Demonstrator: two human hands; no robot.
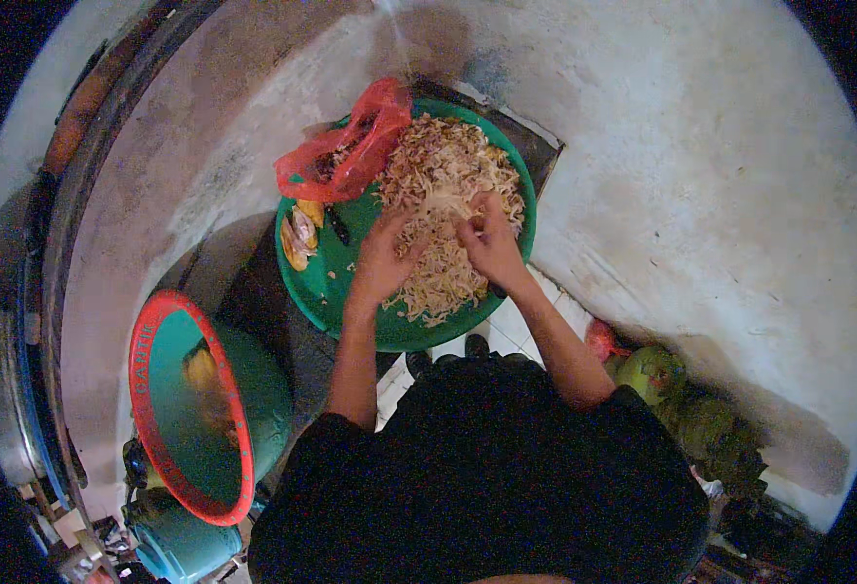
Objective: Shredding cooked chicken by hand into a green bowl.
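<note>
A heap of pale brown shreds (448, 161) covers the right part of a round green tray (336, 311), spilling toward me in a thinner layer. Over the heap's middle, my left hand (387, 258) has its fingers curled in among the shreds. My right hand (490, 241) faces it from the other side, thumb and fingers pinched together on some strands. Lighter strands stretch between the two hands; the fingertips are partly hidden. Left of my left hand lie a dark-handled tool (337, 226), probably a knife, and yellow-and-white pieces (299, 237) of food.
A red plastic bag (375, 131) with dark bits inside rests on the tray's far left. A green basket with a red rim (143, 389) stands at lower left, near a blue tub (190, 550). Green round produce (651, 374) lies by the right wall (682, 195).
</note>
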